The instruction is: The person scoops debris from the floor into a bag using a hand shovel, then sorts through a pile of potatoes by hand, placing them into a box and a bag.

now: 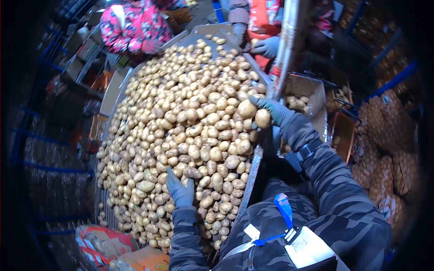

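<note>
Many potatoes (181, 122) cover a sloping metal-edged table. Over its right edge, my right hand (271, 110), in a grey-blue glove, holds two large potatoes (254, 114), side by side against the fingers. Lower down, my left hand (181, 189), gloved too, rests on the pile with thumb and fingers apart. A darker, longish potato (192, 172) lies just beyond its fingertips, and nothing shows held in it.
Cardboard boxes with potatoes (297, 103) stand right of the table beside a metal post (287, 40). Co-workers stand at the far side, one in a pink patterned jacket (133, 27), another with a gloved hand (266, 47). Net sacks (384, 122) are stacked at right.
</note>
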Demonstrator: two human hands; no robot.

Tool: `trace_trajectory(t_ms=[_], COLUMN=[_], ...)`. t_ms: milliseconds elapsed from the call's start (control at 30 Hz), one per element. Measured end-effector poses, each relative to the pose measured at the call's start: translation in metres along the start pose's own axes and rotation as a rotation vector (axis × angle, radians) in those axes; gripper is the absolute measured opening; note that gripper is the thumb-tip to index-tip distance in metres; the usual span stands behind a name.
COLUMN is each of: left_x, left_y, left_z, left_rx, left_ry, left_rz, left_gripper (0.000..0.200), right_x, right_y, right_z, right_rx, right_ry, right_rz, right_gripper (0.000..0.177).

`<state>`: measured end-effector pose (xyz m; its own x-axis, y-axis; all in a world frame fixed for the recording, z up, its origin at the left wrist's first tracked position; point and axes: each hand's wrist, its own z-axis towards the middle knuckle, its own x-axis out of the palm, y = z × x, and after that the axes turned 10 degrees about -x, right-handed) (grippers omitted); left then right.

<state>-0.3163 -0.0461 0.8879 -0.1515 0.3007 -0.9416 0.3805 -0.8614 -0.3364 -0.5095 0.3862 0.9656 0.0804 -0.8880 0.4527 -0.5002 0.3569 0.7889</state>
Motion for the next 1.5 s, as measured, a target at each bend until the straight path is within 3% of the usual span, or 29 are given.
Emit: trace_trajectory(t_ms=[167,367,500,567,633,700,733,767,900,1100,1200,1400,1467,1500], left_x=[0.002,-0.008,-0.005,-0.009,-0.011,-0.01,-0.011,-0.007,-0.005,-0.008,-0.008,-0.007,-0.006,-0.006], left_y=[0.002,-0.011,-0.007,-0.015,-0.018,-0.019,-0.016,-0.008,-0.007,-0.014,-0.014,-0.012,-0.012,-0.012], left_z=[-0.001,-0.005,-0.004,-0.006,-0.007,-0.007,-0.009,-0.007,-0.004,-0.006,-0.005,-0.005,-0.005,-0.006], left_rx=[0.039,0.063,0.104,0.076,0.049,0.071,0.078,0.139,0.107,0.107,0.127,0.143,0.131,0.121], left_ry=[0.026,0.034,0.009,0.036,0.045,0.046,0.049,0.014,-0.001,0.021,0.023,0.04,0.033,0.034], left_rz=[0.003,0.036,0.076,0.065,0.076,0.066,0.065,0.092,0.098,0.069,0.066,0.052,0.046,0.043], left_gripper=[0.112,0.111,0.113,0.114,0.114,0.114,0.114,0.113,0.114,0.111,0.111,0.113,0.115,0.115], right_x=[-0.048,-0.113,-0.167,-0.21,-0.252,-0.268,-0.259,-0.298,-0.314,-0.28,-0.27,-0.305,-0.336,-0.353], right_y=[-0.04,-0.088,-0.105,-0.124,-0.11,-0.044,0.003,0.013,0.006,-0.098,-0.14,-0.236,-0.261,-0.276], right_z=[-0.043,-0.133,-0.206,-0.222,-0.215,-0.222,-0.237,-0.222,-0.231,-0.298,-0.327,-0.385,-0.4,-0.408], right_rx=[-0.282,-0.132,-0.139,-0.179,-0.362,-0.428,-0.354,-0.402,-0.313,0.059,0.246,0.384,0.12,-0.214], right_ry=[0.063,-0.107,-0.253,-0.42,-0.663,-0.808,-0.816,-0.836,-0.782,-0.492,-0.485,-0.427,-0.08,0.081], right_rz=[0.127,0.338,0.328,0.274,0.118,0.022,0.042,0.057,-0.041,-0.029,-0.069,-0.441,-0.98,-1.346], right_gripper=[0.046,0.052,0.054,0.052,0.051,0.049,0.049,0.046,0.044,0.035,0.033,0.024,0.025,0.025])
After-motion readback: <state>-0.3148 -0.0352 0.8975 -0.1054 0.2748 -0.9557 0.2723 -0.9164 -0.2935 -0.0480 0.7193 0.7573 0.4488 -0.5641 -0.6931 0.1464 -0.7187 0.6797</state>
